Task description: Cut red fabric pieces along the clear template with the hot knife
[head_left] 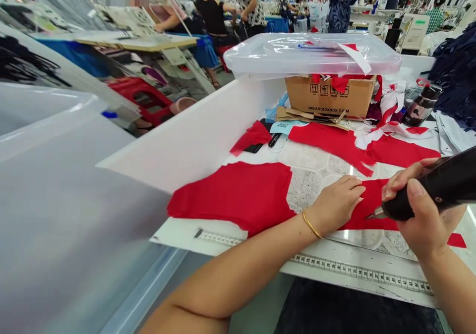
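Note:
A black handheld tool [439, 188] with a pointed metal tip is in my right hand [426, 220], its fingers wrapped round the body. The tip is at a red fabric piece [368, 210] on the worktable. On that piece's left edge rests my left hand [336, 202], fingers bent and pressed together at the cloth, a gold bangle at the wrist. Left of it lies a larger stack of red cut fabric [238, 193], under my left forearm's edge. Further red pieces [327, 138] are spread behind my hands.
A measuring tape strip [357, 270] runs along the table's front edge. Behind stand a cardboard box [329, 98] under a clear plastic lid [260, 59] and a black bottle [422, 107]. A white panel [178, 148] borders the left. People sit at machines beyond.

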`<action>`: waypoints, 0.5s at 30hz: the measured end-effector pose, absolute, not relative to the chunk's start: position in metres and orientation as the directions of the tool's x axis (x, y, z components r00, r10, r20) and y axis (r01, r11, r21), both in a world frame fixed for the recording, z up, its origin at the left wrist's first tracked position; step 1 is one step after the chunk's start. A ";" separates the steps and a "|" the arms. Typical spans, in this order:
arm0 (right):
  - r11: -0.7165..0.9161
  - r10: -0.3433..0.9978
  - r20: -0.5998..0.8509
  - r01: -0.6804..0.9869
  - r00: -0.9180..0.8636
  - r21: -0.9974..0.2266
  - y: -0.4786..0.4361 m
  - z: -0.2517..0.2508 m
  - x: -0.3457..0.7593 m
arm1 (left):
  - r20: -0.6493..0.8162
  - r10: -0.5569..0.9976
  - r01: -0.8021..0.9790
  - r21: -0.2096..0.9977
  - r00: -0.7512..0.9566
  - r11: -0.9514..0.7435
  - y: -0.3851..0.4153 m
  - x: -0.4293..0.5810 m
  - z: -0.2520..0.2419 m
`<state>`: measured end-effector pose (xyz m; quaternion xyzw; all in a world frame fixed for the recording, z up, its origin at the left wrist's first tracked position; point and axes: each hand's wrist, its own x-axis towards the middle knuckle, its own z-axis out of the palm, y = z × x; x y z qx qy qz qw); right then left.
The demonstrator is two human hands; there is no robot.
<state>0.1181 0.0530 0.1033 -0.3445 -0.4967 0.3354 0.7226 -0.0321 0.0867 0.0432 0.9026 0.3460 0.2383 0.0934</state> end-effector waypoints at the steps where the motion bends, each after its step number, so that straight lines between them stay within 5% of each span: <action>1: 0.530 0.837 0.486 -0.149 0.251 -0.835 0.048 0.102 0.114 | 0.346 0.668 0.579 0.335 0.659 -0.744 0.088 -0.033 0.044; 15: 0.613 0.789 0.603 -0.089 0.119 -0.785 0.041 0.098 0.082 | 0.182 0.705 0.567 0.475 0.685 -0.673 0.085 -0.033 0.053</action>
